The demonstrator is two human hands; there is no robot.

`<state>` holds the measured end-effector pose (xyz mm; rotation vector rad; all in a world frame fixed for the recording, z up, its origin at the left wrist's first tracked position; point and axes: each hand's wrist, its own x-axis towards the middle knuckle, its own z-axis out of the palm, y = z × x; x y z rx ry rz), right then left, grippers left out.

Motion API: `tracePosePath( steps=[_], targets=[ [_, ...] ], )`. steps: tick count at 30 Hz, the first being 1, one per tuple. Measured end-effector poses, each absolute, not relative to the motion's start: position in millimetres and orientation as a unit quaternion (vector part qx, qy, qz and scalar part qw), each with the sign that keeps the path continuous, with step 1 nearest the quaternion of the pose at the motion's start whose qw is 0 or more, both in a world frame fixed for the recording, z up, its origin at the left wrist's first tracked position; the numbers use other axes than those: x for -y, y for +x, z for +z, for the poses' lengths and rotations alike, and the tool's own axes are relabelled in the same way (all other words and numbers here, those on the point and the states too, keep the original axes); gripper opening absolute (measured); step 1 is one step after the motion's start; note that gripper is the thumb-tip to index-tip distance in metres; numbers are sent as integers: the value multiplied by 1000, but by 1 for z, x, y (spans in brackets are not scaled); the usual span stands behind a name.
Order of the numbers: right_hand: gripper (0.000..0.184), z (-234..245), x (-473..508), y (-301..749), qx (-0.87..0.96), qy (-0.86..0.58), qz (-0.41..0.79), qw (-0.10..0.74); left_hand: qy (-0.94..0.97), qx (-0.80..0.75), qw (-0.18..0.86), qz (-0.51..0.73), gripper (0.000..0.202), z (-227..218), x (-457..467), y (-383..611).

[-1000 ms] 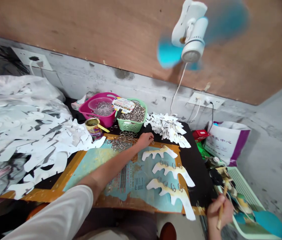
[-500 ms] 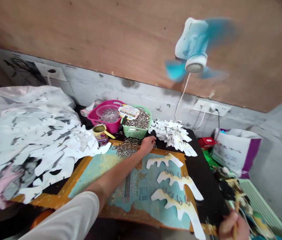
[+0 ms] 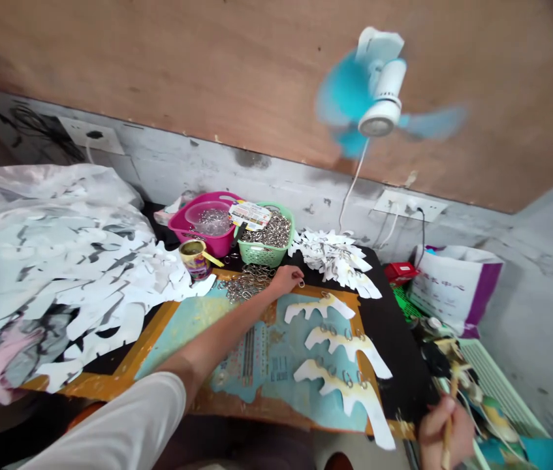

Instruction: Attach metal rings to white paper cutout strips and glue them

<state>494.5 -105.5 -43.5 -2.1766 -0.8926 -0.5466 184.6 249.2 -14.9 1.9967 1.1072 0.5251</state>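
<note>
My left hand (image 3: 286,279) reaches over the far side of the table, its fingertips pinched on a small metal ring (image 3: 301,283). Just left of it lies a heap of metal rings (image 3: 247,283). Nearer me on the right, three white cut-out pieces are spread on the blue sheet (image 3: 276,352): a far piece (image 3: 319,305), a middle piece (image 3: 349,346) and a near piece (image 3: 349,390). Metal rings sit along their yellowish upper edges. At the lower right, my right hand (image 3: 445,431) is closed around a thin wooden stick (image 3: 447,437); its tip is unclear.
A pink basket (image 3: 207,241) and a green basket (image 3: 264,254) of metal parts stand at the back, near a tin (image 3: 195,261). White cut-outs (image 3: 70,274) pile up left; another stack (image 3: 335,258) lies back right. A fan (image 3: 379,117) spins overhead.
The view has shifted slightly. My left hand stays near the ring heap with its fingers on the ring, and my right hand still grips the stick at the lower right.
</note>
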Motion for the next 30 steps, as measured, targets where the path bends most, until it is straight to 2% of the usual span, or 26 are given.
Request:
tracePosePath(
  steps=[4,11,21,30],
  targets=[
    [59,-43,104,493,319,-846,-250,347,804,-394,421,148,30,-19,-241,183],
    [56,-57,107,504,309,-859,-239,331,820,-395,402,100,30,-20,-235,170],
    [51,-61,109,507,318,-855,-253,323,810,-432,385,92,31,-20,-222,169],
    [51,-52,106,499,310,-858,-253,323,842,-407,338,102,31,-19,-214,171]
  ],
)
